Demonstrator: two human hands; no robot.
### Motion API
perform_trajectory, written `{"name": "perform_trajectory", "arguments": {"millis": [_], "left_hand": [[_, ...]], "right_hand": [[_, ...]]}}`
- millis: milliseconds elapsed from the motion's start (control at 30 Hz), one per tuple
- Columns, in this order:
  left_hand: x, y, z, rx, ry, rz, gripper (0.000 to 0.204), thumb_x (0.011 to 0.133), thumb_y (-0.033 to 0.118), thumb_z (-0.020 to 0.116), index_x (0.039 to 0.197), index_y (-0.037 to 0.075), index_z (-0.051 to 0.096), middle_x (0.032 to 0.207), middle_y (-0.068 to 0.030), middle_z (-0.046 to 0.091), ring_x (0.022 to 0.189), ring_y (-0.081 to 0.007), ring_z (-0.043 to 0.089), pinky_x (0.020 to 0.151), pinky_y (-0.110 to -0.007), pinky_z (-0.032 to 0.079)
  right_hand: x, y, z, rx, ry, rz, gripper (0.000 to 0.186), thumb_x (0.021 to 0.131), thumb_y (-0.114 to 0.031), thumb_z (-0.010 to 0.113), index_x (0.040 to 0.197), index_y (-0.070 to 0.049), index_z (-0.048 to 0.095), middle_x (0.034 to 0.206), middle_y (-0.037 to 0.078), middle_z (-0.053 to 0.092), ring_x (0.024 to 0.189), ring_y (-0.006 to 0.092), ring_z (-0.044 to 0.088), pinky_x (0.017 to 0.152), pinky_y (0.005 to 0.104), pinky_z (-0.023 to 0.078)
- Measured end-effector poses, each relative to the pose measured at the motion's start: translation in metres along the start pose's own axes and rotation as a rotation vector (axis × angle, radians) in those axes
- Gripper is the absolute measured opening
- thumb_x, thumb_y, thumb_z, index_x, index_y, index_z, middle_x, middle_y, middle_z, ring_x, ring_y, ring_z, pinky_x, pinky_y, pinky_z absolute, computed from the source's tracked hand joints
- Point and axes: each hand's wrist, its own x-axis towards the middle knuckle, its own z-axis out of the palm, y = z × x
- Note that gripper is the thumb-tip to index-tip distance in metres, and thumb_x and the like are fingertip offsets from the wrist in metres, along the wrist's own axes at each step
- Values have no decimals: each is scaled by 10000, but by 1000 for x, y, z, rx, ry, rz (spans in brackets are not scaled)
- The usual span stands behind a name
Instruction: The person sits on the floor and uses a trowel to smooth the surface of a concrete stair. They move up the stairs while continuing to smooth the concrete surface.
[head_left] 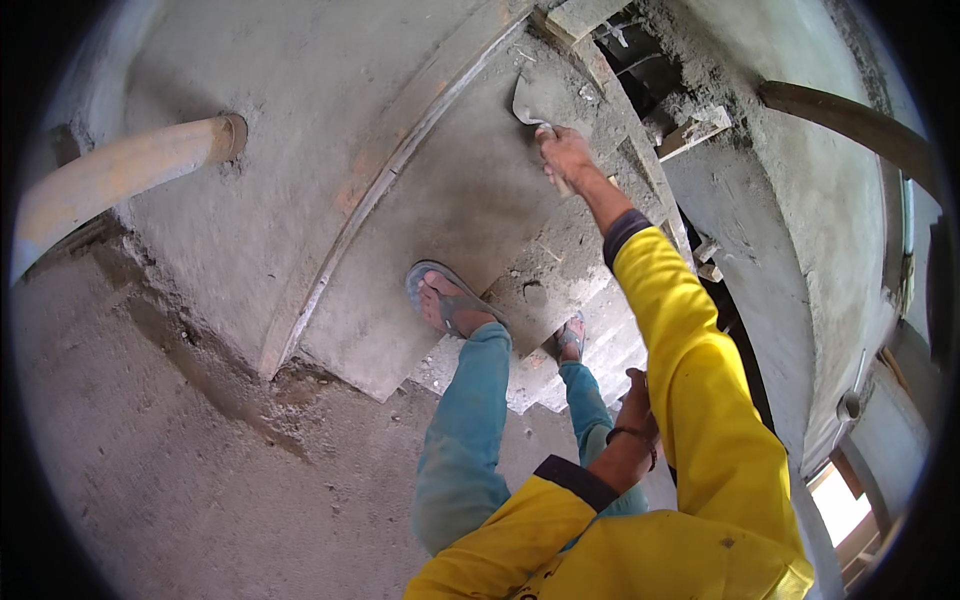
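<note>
My right hand (566, 158) grips the handle of a trowel, whose metal blade (524, 108) is over the gritty upper part of a grey concrete step (470, 180). My left hand (636, 415) is low beside my right arm, above my right leg, its fingers partly hidden by the yellow sleeve, so I cannot tell what it holds or touches. My left sandalled foot (445, 300) stands on the step, and my right foot (570, 335) is lower, on rougher steps. A long pale straight-edged strip (335, 260) borders the step on the left.
A thick beige pipe (120, 175) juts from the left wall. Along the right are a dark gap with broken boards (690, 132), a curved plastered wall (800, 200) and a dark curved beam (840, 118). A rough concrete floor (180, 420) lies lower left; a bright opening (840, 500) shows lower right.
</note>
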Motion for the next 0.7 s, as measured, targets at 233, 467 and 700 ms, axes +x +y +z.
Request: {"name": "perform_trajectory", "arguments": {"millis": [233,467,700], "left_hand": [[8,10,3,438,79,165,411,993,305,479,1282,59,635,1196,-131,628,1155,-327,563,974,-572,407],[-2,7,11,479,295,161,333,944,235,516,1172,54,677,1046,-122,612,1049,-307,562,938,-572,411],[52,0,103,662,445,81,357,966,258,509,1241,88,660,1211,-131,627,1162,-314,552,956,-596,390]], "right_hand": [[26,18,5,-1001,-50,-594,407,971,-420,574,1208,-101,660,887,191,694,864,311,699,788,462,566],[58,-21,-71,-337,-262,-104,326,935,-353,641,1018,-45,713,735,94,655,579,254,626,528,395,527],[30,-10,-32,-184,230,-122,328,959,-329,633,949,-7,696,632,75,611,505,209,603,466,398,511]]}}
